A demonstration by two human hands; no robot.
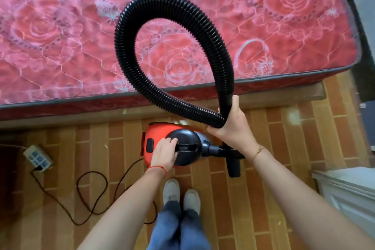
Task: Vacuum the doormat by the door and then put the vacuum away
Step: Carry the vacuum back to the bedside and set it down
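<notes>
A small red and black vacuum (pixel 160 137) is over the brick-patterned floor, close to the bed's edge. My left hand (pixel 165 151) grips the black handle on its top. Its ribbed black hose (pixel 129 14) rises in a big loop over the mattress. My right hand (pixel 231 122) grips two stretches of that hose together where the loop closes. A short black nozzle (pixel 233 165) points down beside the vacuum's front. The vacuum's black cord (pixel 91 193) trails left across the floor to a white power strip (pixel 37 157). No doormat is in sight.
A bed with a red rose-patterned mattress (pixel 60 26) fills the upper view. A white cabinet (pixel 349 191) stands at the right edge. My feet in white shoes (pixel 180 193) stand just behind the vacuum. The cord lies in loops on the floor at left.
</notes>
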